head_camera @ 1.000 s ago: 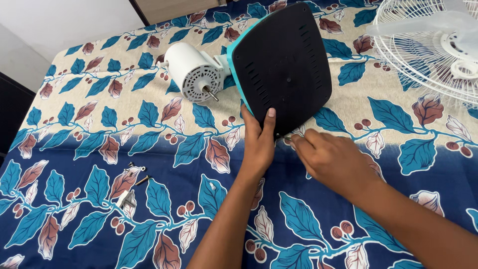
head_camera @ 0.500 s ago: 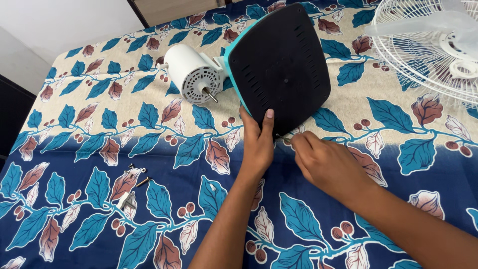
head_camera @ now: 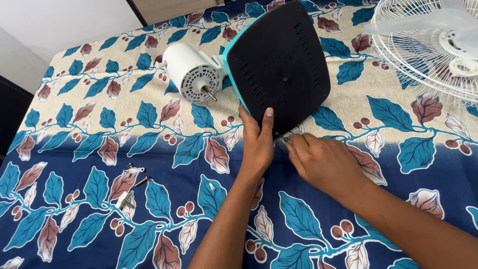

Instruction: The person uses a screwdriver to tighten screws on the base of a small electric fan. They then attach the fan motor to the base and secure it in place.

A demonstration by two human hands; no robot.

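Note:
A fan base (head_camera: 281, 65), black underneath with a teal rim, lies tipped on its side on the cloth. A white motor (head_camera: 191, 72) with a short metal shaft is joined to it at the left. My left hand (head_camera: 257, 142) grips the base's lower edge, thumb pressed on the black underside. My right hand (head_camera: 323, 162) is just right of it, fingertips pinched on a small screw (head_camera: 285, 138) at the base's bottom edge.
A leaf-patterned blue and cream cloth (head_camera: 89, 114) covers the table. Several loose screws and a small white part (head_camera: 132, 184) lie at the left. A white wire fan guard (head_camera: 428, 45) with a translucent blade sits at the top right.
My right hand has shifted slightly left and closed its fingertips at the base's bottom edge. My left hand and the base have stayed nearly still.

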